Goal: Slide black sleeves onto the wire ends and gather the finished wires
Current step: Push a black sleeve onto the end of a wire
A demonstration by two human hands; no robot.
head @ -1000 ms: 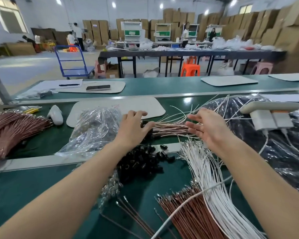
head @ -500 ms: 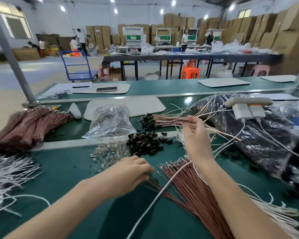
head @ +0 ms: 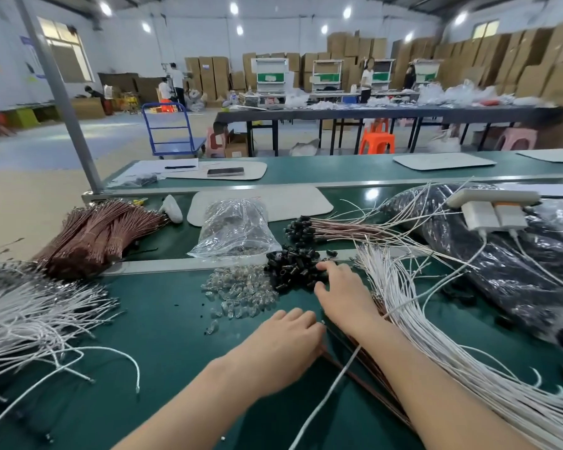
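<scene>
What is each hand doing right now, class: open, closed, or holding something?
Left hand: fingers curled, pinching brown wires.
Right hand: fingertips on black sleeves; grip cannot be told.

We see a green table (head: 163, 319), black sleeves (head: 293, 267) at centre, white wires (head: 436, 336) at right, brown wires (head: 95, 235) at left, and an orange stool (head: 376, 142) at the top.

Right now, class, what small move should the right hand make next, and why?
Probably pinch one sleeve out of the black sleeves. The right hand lies open with its fingertips on that pile, holding nothing. The left hand is curled at the ends of the brown wires, seemingly ready to receive it.
</scene>
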